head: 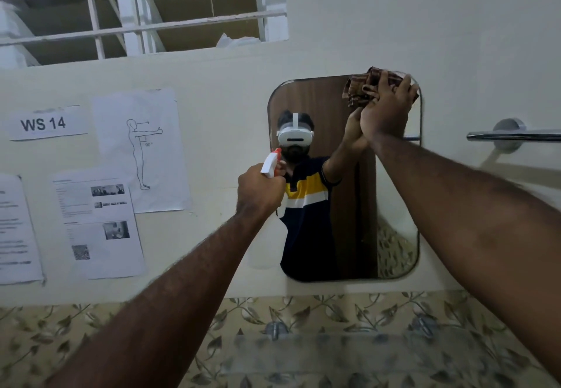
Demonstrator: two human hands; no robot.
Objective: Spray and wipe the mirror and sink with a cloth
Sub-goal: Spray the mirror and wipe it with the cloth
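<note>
Right hand [387,111] pressing cloth [362,87] on mirror [343,235], left hand [261,193] gripping spray bottle [271,164]

The light is dim and even, with a greenish cast. The towel bar [516,136] on the right throws a soft shadow down the wall [455,23]. Wide-angle bending curves the edges. The near tiles [303,357] are blurred.

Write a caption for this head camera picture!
Right hand wipes mirror with cloth; left hand holds spray bottle.

Brown striped cloth [364,85] bunched against mirror [318,108] top-right corner.
</note>
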